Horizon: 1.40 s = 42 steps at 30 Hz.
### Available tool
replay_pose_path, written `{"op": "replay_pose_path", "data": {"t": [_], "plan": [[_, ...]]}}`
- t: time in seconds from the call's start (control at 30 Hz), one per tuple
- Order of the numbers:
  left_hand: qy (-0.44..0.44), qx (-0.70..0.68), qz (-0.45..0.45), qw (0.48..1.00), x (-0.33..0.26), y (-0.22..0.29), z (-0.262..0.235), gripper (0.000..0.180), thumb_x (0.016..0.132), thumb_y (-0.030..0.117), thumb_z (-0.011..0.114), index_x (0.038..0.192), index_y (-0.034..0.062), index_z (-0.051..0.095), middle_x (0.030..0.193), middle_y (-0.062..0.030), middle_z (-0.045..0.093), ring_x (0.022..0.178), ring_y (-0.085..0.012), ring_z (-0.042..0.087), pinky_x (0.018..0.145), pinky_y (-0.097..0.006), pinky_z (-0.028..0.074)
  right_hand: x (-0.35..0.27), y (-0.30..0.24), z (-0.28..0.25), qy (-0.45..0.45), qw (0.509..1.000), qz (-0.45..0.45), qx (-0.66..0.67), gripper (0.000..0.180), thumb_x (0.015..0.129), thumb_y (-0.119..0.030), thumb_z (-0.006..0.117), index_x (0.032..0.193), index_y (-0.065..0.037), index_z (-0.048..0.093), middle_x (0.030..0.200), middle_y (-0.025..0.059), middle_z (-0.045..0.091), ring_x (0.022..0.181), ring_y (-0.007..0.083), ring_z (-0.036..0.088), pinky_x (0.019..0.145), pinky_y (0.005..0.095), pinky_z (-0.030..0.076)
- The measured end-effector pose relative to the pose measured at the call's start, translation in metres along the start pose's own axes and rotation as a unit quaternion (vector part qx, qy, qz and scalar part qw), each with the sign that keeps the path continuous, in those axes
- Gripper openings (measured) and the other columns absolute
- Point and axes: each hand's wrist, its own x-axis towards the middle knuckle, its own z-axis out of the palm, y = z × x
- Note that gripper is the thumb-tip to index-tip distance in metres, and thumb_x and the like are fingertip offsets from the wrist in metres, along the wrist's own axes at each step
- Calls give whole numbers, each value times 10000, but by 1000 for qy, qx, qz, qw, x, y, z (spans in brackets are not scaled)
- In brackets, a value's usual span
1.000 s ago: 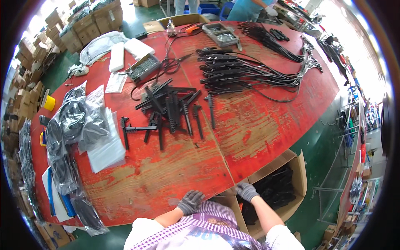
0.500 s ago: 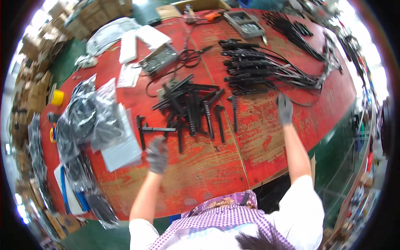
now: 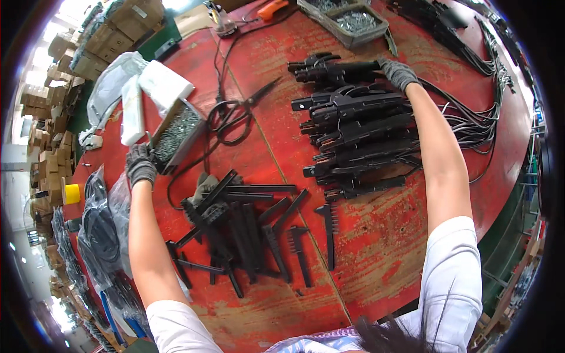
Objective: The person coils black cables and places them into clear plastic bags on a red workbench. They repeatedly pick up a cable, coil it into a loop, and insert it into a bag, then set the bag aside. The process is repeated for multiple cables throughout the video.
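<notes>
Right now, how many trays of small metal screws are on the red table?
2: one tray beside the left hand, one grey tray at the far edge. Others may be hidden.

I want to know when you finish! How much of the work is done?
Done: a row of black clamps with cables lies together. In hand: the right hand grips the top clamp, the left hand touches the screw box. Left: a pile of loose black handle parts.

Black scissors lie on the red table, beside loose black handle parts and an orange tool
</notes>
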Motion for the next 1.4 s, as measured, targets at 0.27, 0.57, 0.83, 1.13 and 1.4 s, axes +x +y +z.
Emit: {"op": "replay_pose_path", "data": {"t": [0.27,0.57,0.83,1.13,1.4], "plan": [[-63,-7,53,997,6,12,5,321,835,282,425,1133,250,541,1067,-120,602,994,-283,577,876,-429,386,-74,25,28,-135,943,-22,304,494,822,-247,538,1283,-127,403,1168,191,528,1062,284,534,869,372,435],[154,-397,167,889,-160,-40,-9,204,841,14,522,1043,19,551,914,-143,629,845,-199,615,757,-303,476,-198,-11,60,-75,980,83,168,566,839,-534,426,1221,-119,465,1045,216,575,933,388,564,801,429,445],[126,-503,164,839,-347,-94,-57,141,861,63,503,974,51,586,818,-122,617,774,-199,610,674,-313,461,-304,-134,21,-60,979,1,197,538,795,-467,527,1150,-63,512,1004,232,589,964,371,554,824,440,427],[7,-770,217,600,-456,-81,-91,178,829,-2,564,1006,11,558,959,-50,625,836,-138,596,773,-248,469,-481,-279,-111,256,838,-206,435,559,662,-259,675,1139,-29,496,1114,190,511,1060,357,476,943,421,360],[-170,-698,366,591,-534,22,-207,236,817,15,556,1053,7,554,922,-103,646,850,-171,623,743,-285,483,-600,-263,-122,251,887,-177,346,1133,496,-499,732,1372,-29,189,1276,165,358,1166,334,373,977,469,271]]}}
